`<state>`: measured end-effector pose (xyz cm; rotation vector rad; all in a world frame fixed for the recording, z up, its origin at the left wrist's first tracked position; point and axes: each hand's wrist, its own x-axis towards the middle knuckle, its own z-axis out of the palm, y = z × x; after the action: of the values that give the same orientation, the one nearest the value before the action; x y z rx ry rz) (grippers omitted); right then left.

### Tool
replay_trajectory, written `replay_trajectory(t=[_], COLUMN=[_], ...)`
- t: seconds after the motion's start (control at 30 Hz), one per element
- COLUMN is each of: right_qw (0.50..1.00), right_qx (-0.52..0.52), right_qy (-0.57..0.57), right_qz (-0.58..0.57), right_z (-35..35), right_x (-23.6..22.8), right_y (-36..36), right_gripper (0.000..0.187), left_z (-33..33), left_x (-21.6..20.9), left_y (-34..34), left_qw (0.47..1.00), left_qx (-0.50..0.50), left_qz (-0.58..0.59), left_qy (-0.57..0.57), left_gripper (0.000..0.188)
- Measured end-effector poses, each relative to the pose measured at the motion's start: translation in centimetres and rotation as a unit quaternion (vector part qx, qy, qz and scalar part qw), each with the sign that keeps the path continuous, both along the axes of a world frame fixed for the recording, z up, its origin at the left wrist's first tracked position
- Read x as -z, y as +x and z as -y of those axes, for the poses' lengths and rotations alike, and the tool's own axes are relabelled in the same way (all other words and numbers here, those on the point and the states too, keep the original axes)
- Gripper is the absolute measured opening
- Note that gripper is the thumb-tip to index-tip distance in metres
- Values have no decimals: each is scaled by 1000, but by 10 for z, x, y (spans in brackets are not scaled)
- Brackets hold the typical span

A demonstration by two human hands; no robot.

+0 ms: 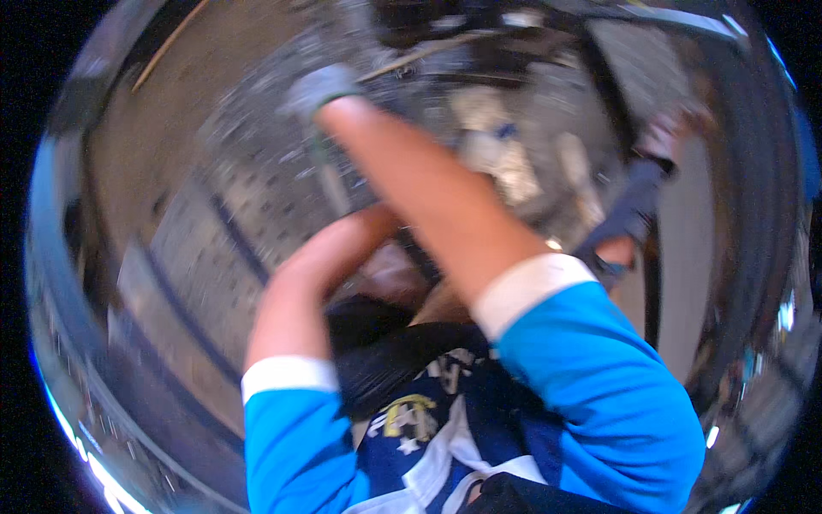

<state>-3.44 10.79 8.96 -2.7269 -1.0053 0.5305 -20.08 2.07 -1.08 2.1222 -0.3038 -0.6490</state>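
Note:
My right arm crosses in front of my body toward the upper left. Its hand (321, 90) wears a pale grey glove with a greenish cuff, and motion smears the fingers. Just below the glove, a narrow pale, greenish bar (332, 184) slants downward; whether I hold it cannot be made out. My left forearm (295, 287) bends inward at the elbow, and the left hand is hidden behind the right forearm. Under both arms lies a grey, littered ground surface (265, 128), strongly blurred.
At right a limb in a dark covering (629, 206) extends beside a long pale board (685, 248); its end is too blurred to identify. Pale scraps (514, 171) lie right of my forearm. Dark bars (197, 325) run along the lower left, and a thin stick (171, 43) lies at upper left.

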Motion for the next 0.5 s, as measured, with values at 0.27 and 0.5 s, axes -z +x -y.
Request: replay_trajectory(t=[0.27, 0.5], right_qw=[997, 997], right_qx=[-78, -81], right_qy=[16, 14], right_qz=[19, -11], right_z=[20, 18], right_x=[22, 12], right_y=[17, 15], right_gripper=[47, 45], left_z=[56, 70], left_x=[31, 27], left_y=[-4, 4], left_qw=[976, 969], left_qx=[-88, -114], left_qz=[80, 87], left_qy=[180, 203], left_gripper=[26, 27])
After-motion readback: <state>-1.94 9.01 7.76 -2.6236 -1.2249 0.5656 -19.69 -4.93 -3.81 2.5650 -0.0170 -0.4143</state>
